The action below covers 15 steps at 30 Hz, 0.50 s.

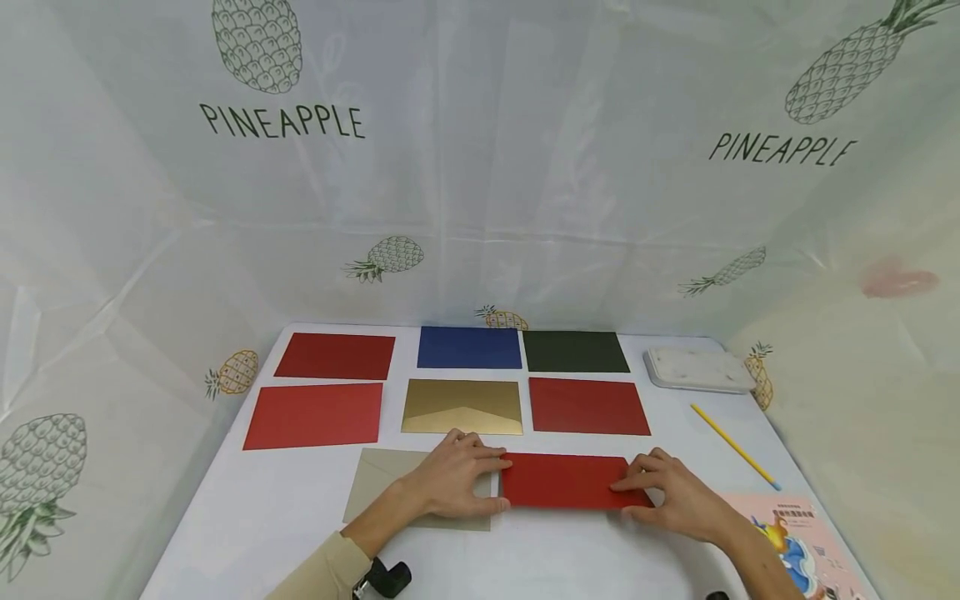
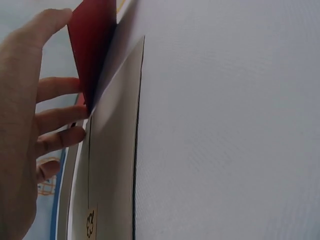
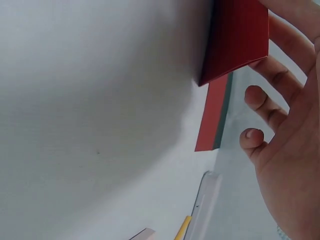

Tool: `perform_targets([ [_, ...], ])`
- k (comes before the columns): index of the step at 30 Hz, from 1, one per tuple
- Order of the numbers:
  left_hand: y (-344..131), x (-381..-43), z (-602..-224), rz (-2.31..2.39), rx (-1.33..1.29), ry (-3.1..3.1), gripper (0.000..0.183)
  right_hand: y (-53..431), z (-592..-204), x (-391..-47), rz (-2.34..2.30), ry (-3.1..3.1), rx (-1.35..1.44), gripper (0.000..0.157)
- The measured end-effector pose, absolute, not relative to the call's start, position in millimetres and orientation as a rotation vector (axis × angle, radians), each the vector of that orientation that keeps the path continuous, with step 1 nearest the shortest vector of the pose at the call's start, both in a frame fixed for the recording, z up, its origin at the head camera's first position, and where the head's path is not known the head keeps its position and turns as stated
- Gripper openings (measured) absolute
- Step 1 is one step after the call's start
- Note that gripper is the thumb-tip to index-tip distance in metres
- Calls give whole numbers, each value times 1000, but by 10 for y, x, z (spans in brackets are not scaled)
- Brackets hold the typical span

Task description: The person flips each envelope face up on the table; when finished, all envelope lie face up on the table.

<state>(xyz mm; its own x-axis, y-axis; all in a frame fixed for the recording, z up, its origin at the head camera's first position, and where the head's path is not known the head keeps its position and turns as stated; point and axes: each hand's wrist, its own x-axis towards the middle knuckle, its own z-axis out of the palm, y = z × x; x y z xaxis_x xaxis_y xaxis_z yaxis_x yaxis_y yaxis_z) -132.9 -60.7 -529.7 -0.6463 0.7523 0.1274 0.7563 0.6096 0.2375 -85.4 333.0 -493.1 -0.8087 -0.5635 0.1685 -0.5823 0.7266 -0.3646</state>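
A red envelope (image 1: 564, 481) is held by both hands at the front of the table, its near edge tilted up off the white surface. My left hand (image 1: 459, 477) pinches its left end, thumb at the near corner and fingers at the far side. The right end is pinched by my right hand (image 1: 671, 492); in the right wrist view, the ring and little fingers (image 3: 251, 134) stay off the paper. Beneath the left hand lies a beige envelope (image 1: 382, 479), partly covered by it. A small clover mark (image 2: 90, 223) shows on that envelope in the left wrist view.
Behind stand flat rows: red envelopes (image 1: 333, 357) at left, a gold envelope (image 1: 461, 407) and a blue one (image 1: 469, 347) in the middle, green (image 1: 576, 352) and red (image 1: 589, 407) to the right. A pale case (image 1: 699, 369), yellow pencil (image 1: 735, 446) and pink booklet (image 1: 795, 533) line the right side.
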Motion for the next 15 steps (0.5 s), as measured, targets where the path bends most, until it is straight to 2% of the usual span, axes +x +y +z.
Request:
perform_targets([
  [5, -653, -1350, -5311, -453, -1343, -2792, 68, 3337, -4875, -876, 726, -2888, 954, 26],
  [10, -674, -1371, -5318, -475, -1342, -2736, 47, 3342, -4820, -897, 834, -2828, 948, 22],
  [15, -634, -1391, -5329, -525, -1285, -2711, 36, 3348, -4802, -912, 931, -2772, 957, 22],
])
